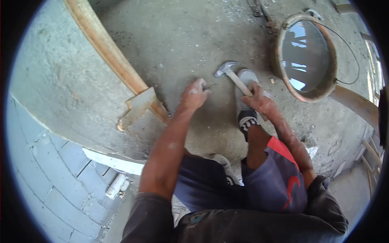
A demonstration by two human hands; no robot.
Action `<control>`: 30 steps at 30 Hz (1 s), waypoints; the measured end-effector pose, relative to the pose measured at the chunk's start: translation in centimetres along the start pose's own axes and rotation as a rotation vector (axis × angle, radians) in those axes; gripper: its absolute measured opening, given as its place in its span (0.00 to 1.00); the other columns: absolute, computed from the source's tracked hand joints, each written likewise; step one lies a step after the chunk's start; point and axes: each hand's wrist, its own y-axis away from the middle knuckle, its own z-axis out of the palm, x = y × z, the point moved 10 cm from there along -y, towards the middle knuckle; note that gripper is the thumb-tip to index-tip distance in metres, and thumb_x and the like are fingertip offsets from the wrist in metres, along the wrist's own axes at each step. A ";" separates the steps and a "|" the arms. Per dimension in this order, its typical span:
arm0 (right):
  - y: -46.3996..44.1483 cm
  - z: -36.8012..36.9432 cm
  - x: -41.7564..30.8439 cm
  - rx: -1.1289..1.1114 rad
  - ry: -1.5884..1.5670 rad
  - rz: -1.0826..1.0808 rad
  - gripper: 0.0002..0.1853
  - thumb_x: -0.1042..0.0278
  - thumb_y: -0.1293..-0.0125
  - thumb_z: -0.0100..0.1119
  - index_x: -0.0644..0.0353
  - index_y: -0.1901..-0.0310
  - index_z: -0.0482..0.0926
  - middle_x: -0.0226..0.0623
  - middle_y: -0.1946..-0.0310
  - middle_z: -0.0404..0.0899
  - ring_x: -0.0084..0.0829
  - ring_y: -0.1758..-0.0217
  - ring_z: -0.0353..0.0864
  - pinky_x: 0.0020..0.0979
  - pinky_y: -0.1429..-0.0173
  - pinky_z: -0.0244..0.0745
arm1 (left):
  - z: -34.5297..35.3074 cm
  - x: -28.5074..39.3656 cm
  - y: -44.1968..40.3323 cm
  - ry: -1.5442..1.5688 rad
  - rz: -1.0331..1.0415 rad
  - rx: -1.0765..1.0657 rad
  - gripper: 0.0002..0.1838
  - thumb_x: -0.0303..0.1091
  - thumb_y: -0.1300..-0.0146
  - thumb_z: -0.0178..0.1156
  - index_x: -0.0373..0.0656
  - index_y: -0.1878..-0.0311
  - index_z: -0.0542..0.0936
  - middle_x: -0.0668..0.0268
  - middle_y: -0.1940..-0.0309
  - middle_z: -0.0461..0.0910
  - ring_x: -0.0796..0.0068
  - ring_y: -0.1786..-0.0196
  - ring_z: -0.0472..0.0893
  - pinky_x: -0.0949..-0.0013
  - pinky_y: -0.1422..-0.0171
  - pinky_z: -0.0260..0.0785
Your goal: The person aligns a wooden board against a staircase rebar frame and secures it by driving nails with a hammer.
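My right hand (259, 99) is wrapped round the wooden handle of a claw hammer (242, 84). Its metal head points away from me, just above or beside the toe of my shoe (248, 75); I cannot tell whether they touch. To the left, my left hand (195, 95) is closed over the concrete floor (178, 48). A thin dark piece that looks like a nail (211, 85) sticks out from its fingertips towards the hammer.
At the right stands a bucket (279, 60) of greyish water with a wire handle. A flat-bladed trowel (139, 106) lies across a long wooden strip (109, 44) on the left. Metal tools (265, 16) lie at the top. Grey blockwork (56, 178) fills the lower left.
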 end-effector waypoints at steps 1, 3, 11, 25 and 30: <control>-0.2 0.3 0.4 0.021 0.003 -0.006 0.26 0.51 0.43 0.68 0.60 0.50 0.74 0.52 0.59 0.81 0.48 0.51 0.81 0.43 0.45 0.73 | 0.8 -0.2 -0.8 0.058 -0.017 0.037 0.18 0.41 0.43 0.68 0.43 0.53 0.79 0.54 0.57 0.83 0.53 0.50 0.82 0.56 0.46 0.73; -0.7 0.8 0.8 0.014 -0.017 -0.012 0.26 0.50 0.42 0.67 0.60 0.50 0.73 0.51 0.59 0.81 0.48 0.52 0.81 0.43 0.45 0.72 | 1.8 -0.2 -1.3 0.007 -0.014 0.162 0.15 0.41 0.42 0.67 0.43 0.57 0.79 0.53 0.59 0.83 0.51 0.52 0.81 0.54 0.47 0.72; 0.2 0.8 -0.2 -0.090 -0.183 0.101 0.23 0.52 0.38 0.63 0.61 0.50 0.71 0.39 0.67 0.77 0.30 0.62 0.79 0.33 0.55 0.73 | 2.9 -1.3 -1.7 -0.110 -0.085 0.148 0.13 0.40 0.38 0.64 0.40 0.60 0.79 0.54 0.62 0.82 0.53 0.55 0.82 0.55 0.47 0.74; 2.1 -4.0 -17.3 0.005 -0.705 -0.430 0.11 0.63 0.34 0.67 0.58 0.63 0.74 0.23 0.75 0.70 0.15 0.70 0.68 0.24 0.64 0.68 | -7.5 -1.6 10.7 1.852 -0.250 0.107 0.11 0.41 0.27 0.56 0.48 0.48 0.76 0.74 0.64 0.80 0.74 0.58 0.81 0.64 0.50 0.78; 3.0 -0.1 -19.1 -0.102 -0.763 -0.590 0.14 0.59 0.32 0.66 0.54 0.68 0.71 0.19 0.80 0.68 0.11 0.81 0.65 0.20 0.79 0.61 | -8.3 -4.1 11.5 1.859 -0.282 0.270 0.10 0.45 0.27 0.57 0.52 0.51 0.76 0.77 0.67 0.75 0.77 0.62 0.77 0.67 0.55 0.75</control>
